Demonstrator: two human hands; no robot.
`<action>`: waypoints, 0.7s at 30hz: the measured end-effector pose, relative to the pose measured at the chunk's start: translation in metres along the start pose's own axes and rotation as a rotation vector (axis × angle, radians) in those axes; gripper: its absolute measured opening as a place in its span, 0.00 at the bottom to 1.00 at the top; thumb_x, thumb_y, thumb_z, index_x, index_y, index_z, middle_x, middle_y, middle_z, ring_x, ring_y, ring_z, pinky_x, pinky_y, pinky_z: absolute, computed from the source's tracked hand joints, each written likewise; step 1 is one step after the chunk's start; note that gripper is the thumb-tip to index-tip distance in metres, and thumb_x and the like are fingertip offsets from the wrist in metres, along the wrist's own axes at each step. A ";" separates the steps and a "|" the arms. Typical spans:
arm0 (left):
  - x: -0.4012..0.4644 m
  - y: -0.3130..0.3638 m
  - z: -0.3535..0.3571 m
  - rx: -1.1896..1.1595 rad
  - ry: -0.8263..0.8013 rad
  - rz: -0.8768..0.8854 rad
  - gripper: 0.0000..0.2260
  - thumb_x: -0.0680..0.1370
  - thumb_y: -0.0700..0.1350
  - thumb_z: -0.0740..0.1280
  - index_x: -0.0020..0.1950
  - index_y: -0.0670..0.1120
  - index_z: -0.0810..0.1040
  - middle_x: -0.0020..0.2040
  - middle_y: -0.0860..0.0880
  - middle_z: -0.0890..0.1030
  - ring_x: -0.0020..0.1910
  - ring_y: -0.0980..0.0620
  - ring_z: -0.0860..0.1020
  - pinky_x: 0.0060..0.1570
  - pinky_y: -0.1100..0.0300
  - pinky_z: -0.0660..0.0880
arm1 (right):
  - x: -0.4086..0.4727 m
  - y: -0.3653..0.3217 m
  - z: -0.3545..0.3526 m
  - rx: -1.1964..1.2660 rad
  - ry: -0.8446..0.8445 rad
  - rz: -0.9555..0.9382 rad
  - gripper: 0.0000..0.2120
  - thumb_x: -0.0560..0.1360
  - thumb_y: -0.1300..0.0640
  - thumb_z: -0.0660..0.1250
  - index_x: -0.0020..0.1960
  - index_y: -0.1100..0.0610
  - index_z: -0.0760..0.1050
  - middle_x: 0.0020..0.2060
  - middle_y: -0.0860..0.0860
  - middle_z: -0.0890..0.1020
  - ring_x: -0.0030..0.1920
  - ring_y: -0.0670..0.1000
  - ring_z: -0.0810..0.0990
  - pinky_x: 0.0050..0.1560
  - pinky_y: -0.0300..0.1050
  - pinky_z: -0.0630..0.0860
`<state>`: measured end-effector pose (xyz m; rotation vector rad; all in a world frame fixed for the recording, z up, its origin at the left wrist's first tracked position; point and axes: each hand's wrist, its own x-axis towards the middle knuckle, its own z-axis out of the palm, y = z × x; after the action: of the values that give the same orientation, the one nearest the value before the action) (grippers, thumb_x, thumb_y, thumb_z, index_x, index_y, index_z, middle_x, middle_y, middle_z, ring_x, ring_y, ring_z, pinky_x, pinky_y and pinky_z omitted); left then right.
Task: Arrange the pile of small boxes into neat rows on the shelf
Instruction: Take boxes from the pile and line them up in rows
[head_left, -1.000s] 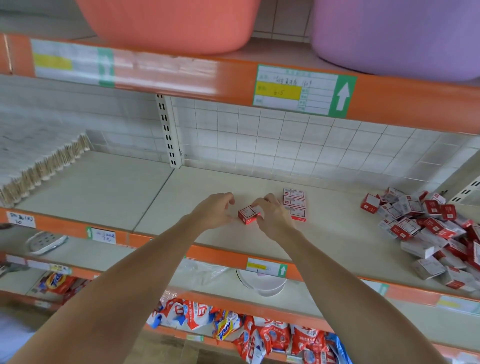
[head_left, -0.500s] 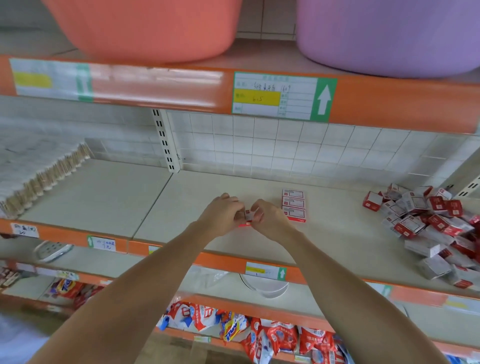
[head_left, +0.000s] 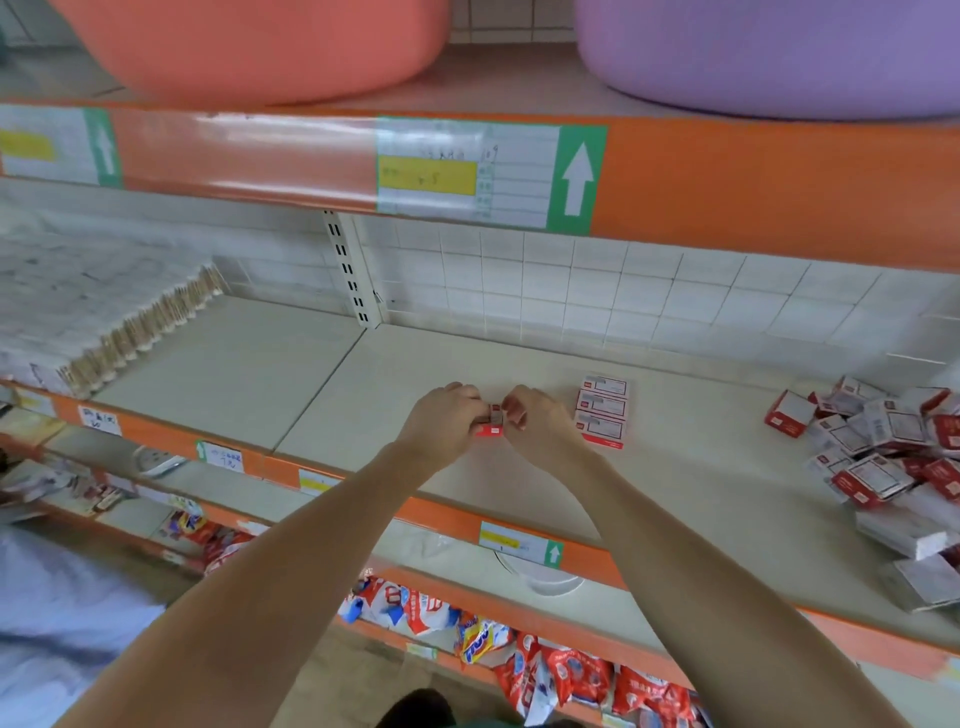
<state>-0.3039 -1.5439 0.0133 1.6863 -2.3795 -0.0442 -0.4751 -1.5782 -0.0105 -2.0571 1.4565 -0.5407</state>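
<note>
Mid-shelf (head_left: 675, 519): left hand (head_left: 441, 421), right hand (head_left: 540, 423) pinch small box (head_left: 491, 423).

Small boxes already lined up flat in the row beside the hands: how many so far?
3, in a front-to-back row on the shelf: back box, middle box, front box. Another box is held between both hands.

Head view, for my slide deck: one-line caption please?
Both hands, left hand and right hand, hold one small red box beside three placed boxes, pile waiting right.

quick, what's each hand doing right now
left hand: fingers pinching the small red box
right hand: fingers pinching the same box
</note>
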 end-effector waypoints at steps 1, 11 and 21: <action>0.000 0.000 0.002 0.015 0.018 -0.001 0.09 0.78 0.42 0.65 0.53 0.47 0.84 0.50 0.49 0.80 0.50 0.46 0.76 0.45 0.55 0.72 | 0.002 0.000 0.000 0.002 0.002 -0.006 0.07 0.73 0.59 0.64 0.51 0.54 0.76 0.46 0.52 0.79 0.46 0.54 0.79 0.49 0.52 0.79; 0.005 -0.024 0.007 0.066 0.030 -0.134 0.10 0.80 0.39 0.62 0.54 0.46 0.83 0.49 0.48 0.79 0.48 0.46 0.77 0.42 0.60 0.66 | 0.025 -0.018 0.005 0.026 0.007 0.024 0.10 0.72 0.62 0.62 0.52 0.54 0.75 0.48 0.51 0.78 0.47 0.53 0.78 0.50 0.51 0.79; 0.029 -0.079 0.005 0.035 0.063 -0.317 0.09 0.76 0.36 0.62 0.49 0.42 0.82 0.44 0.44 0.79 0.47 0.43 0.77 0.39 0.57 0.66 | 0.054 -0.048 0.024 -0.158 -0.008 0.037 0.19 0.75 0.59 0.63 0.65 0.51 0.74 0.61 0.49 0.76 0.62 0.53 0.73 0.59 0.49 0.74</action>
<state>-0.2402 -1.5981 0.0014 2.0332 -2.0595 -0.0011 -0.4078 -1.6123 0.0023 -2.1453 1.5739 -0.4131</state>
